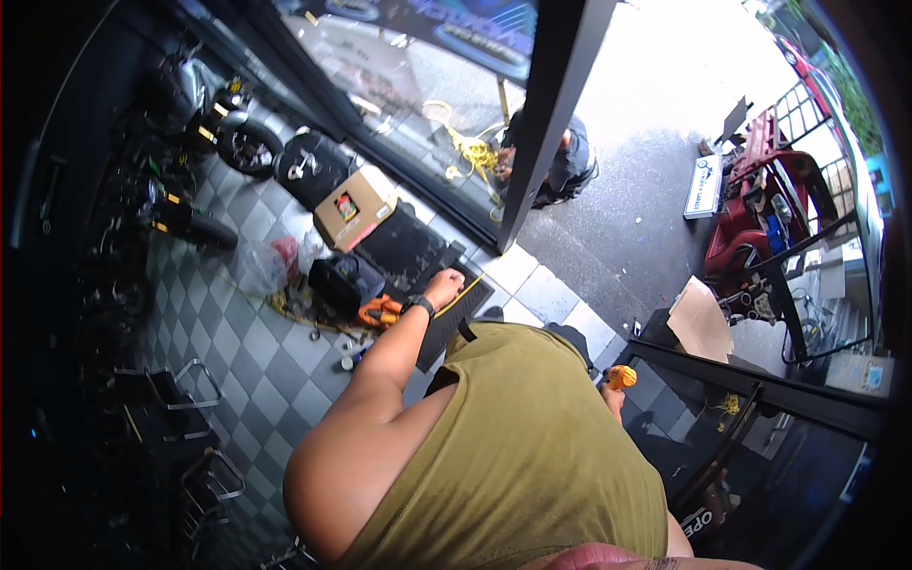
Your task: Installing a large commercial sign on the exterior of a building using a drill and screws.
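Note:
My left hand [445,287], with a black watch on its wrist, reaches down over a dark ribbed mat [453,326] at the doorway. Its fingers are curled together; anything between them is too small to make out. A thin yellow strip [475,284] runs beside this hand toward the door frame. Low at my right side, my right hand [615,404] is closed around a yellow power tool [622,377], which looks like a drill. My shirt and the angle hide part of the tool. An orange and black tool [380,311] lies near my left wrist.
Left of me are a black bag [344,283], an open cardboard box [353,211], a plastic bag [258,272] and motorcycles [249,144]. A dark door frame [556,119] stands ahead. Beyond it another person [570,166] is near yellow cord [472,152]. Glass door panels [760,456] are at right.

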Tool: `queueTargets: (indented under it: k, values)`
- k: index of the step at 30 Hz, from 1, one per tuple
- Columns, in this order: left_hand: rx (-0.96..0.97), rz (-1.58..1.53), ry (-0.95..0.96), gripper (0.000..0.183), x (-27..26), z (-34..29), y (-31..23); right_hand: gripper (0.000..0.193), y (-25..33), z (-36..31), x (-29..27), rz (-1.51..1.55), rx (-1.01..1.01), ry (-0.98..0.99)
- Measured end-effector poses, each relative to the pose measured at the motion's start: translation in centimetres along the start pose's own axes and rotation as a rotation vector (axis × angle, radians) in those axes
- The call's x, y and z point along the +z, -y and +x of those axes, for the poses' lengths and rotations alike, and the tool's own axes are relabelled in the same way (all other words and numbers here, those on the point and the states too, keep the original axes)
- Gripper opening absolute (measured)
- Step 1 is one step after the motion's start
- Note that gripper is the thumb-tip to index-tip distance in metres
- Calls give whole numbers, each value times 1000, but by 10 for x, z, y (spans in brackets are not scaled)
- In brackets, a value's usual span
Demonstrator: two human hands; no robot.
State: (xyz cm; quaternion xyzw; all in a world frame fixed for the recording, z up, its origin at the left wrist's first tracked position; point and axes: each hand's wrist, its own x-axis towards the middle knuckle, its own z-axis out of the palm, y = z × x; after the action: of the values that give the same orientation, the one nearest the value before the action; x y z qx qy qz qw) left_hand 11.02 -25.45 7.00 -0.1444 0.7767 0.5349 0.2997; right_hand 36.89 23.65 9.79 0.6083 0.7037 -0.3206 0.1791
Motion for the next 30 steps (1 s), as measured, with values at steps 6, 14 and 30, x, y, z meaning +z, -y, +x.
queueTargets:
  k: [6, 14, 30]
  values:
    - [-154, -17, -16, 25, 5, 12, -28, 36, -5, 90, 11, 157, -40, -74]
    - [-247, 30, -46, 26, 65, 33, -84, 38, 53, 141, -22, 96, -85, 0]
    - [-76, 143, 52, 31, 220, 62, -213, 45, 93, 300, -123, -92, -118, 133]
